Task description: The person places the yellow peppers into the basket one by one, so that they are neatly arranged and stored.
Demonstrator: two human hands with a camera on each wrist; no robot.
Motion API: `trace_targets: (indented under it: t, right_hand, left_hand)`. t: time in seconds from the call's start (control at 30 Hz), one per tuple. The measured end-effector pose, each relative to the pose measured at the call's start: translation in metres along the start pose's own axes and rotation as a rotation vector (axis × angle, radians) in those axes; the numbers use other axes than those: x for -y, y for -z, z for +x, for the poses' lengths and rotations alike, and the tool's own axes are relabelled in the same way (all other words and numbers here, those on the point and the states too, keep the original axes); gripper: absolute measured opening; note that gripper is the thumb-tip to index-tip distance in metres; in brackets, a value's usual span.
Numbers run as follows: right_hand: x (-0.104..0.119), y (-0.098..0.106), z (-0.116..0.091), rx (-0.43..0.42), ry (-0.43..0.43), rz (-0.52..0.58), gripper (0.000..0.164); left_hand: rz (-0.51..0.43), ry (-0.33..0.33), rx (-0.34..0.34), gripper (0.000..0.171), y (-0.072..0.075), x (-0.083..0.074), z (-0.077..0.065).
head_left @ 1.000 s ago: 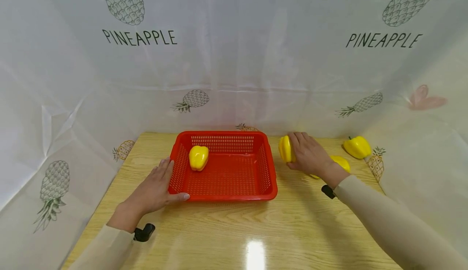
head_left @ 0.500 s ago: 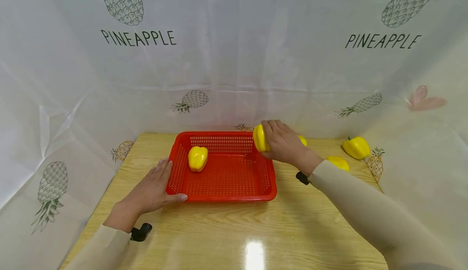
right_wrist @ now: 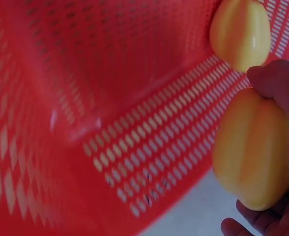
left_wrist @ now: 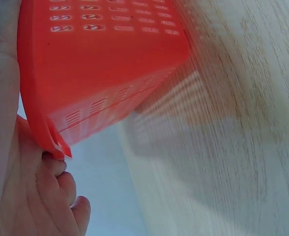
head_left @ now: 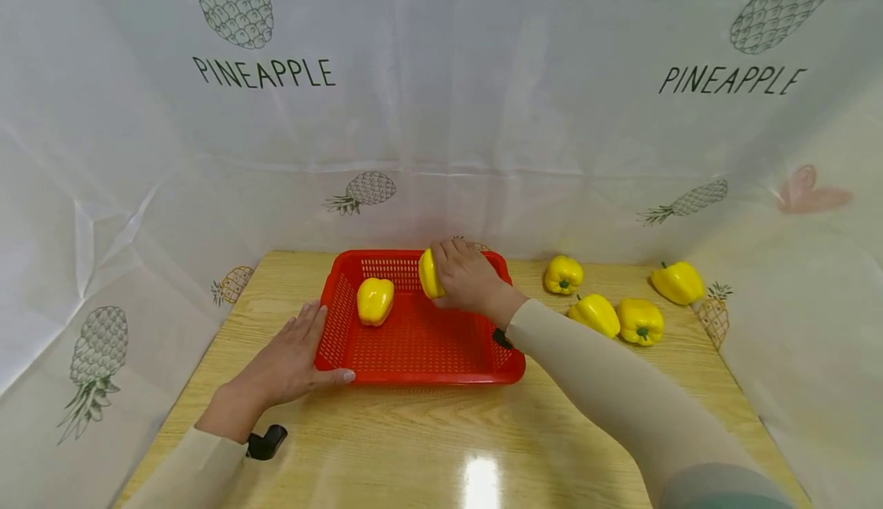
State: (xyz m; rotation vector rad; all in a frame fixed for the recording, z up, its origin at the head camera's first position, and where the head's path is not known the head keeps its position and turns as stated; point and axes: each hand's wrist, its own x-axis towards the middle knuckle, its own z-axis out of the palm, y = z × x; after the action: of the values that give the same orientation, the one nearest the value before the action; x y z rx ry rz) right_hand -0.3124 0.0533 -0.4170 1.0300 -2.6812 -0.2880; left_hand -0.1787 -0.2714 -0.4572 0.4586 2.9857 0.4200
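Our right hand (head_left: 471, 279) grips a glossy, lobed pepper (head_left: 429, 275) over the slotted plastic basket (head_left: 428, 379), where another, smooth pepper (head_left: 375, 302) lies. We rest our left hand (head_left: 284, 359), fingers extended, against the basket's corner.

On head view I read one word, twice, on pale sheet (head_left: 469, 126) filling upper part of frame. First lettering (head_left: 264, 73), upper left: PINEAPPLE, thin dark capitals, single line, initial letters leaning leftward. Stands just below upright pineapple drawing (head_left: 234, 3), which frame's top edge cuts. Second lettering (head_left: 733, 80), upper right: PINEAPPLE again, same dark capitals, letters slanting rightward; I make out every one. Sits below tilted pineapple drawing (head_left: 788, 4), also cut by top edge. Both I read left to right.
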Motion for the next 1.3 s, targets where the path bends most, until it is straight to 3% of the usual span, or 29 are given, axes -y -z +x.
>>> trace_targets:
  t: [0.2,0.43,1.03,1.3]
  right_hand:
    - [0.022,-0.016,0.015,0.132,-0.032,-0.004,0.093]
    - [0.036,-0.035,0.020,0.213,-0.021,-0.033,0.098]
    - [0.049,-0.063,0.019,0.259,-0.062,-0.010,0.095]
    - [0.051,-0.066,0.020,0.247,-0.070,-0.013,0.094]
  left_hand:
    - [-0.005,0.008,0.007,0.137,-0.001,-0.001,0.001]
    - [-0.002,0.009,0.002,0.140,-0.001,-0.002,0.001]
    - [-0.013,0.010,-0.003,0.138,-0.003,-0.003,-0.003]
    - [-0.004,0.014,-0.012,0.138,-0.002,-0.003,-0.003]
